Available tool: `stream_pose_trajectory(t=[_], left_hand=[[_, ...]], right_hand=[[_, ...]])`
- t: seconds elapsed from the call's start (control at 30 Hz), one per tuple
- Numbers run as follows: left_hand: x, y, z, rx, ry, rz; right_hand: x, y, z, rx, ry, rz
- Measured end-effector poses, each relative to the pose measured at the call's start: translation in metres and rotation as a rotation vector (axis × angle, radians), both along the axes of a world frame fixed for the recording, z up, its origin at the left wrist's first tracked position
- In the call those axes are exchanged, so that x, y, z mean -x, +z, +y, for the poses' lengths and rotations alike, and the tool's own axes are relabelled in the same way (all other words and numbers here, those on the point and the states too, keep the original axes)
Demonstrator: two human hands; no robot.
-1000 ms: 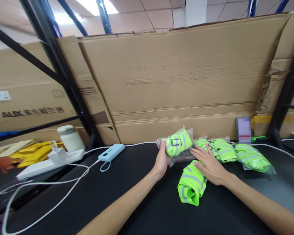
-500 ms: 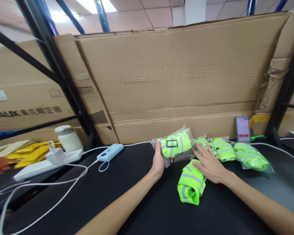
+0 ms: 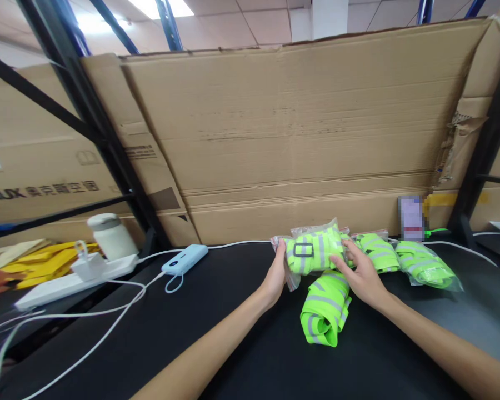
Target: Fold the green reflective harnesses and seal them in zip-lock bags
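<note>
A clear plastic bag holding a rolled neon-green reflective vest is between my two hands, just above the black table. My left hand grips the bag's left end. My right hand holds its right end with the fingers curled on it. A loose rolled green vest without a bag lies on the table under and in front of my right hand. Two more bagged vests lie to the right along the cardboard.
A big cardboard sheet stands behind the table. At the left lie a light-blue power bank, a white power strip with cables, and a white jar. Black rack posts flank both sides.
My right hand has lifted off the loose vest and taken the right end of the bagged vest. Both hands and the bag have shifted slightly right.
</note>
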State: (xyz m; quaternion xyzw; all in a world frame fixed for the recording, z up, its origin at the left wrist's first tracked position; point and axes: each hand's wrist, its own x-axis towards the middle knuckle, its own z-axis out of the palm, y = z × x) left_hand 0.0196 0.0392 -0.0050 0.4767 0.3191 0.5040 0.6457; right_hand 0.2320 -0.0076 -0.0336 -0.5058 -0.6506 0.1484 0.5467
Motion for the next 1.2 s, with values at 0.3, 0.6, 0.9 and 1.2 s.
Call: stream_pose_trajectory(t=[0.3, 0.6, 0.9, 1.2], left_hand=[[0.014, 0.008, 0.007, -0.066, -0.010, 0.166], [0.019, 0.006, 0.013, -0.355, 0.204, 0.282], [0.017, 0.028, -0.012, -0.595, 0.523, 0.221], [0.011, 0.016, -0.017, -0.763, 0.358, 0.445]], right_hand=[[-0.009, 0.006, 0.005, -0.077, -0.026, 0.210], [-0.005, 0.005, 0.004, -0.086, 0.024, 0.052], [-0.003, 0.008, -0.002, -0.059, 0.071, -0.350], [-0.002, 0.017, -0.008, -0.194, 0.058, -0.289]])
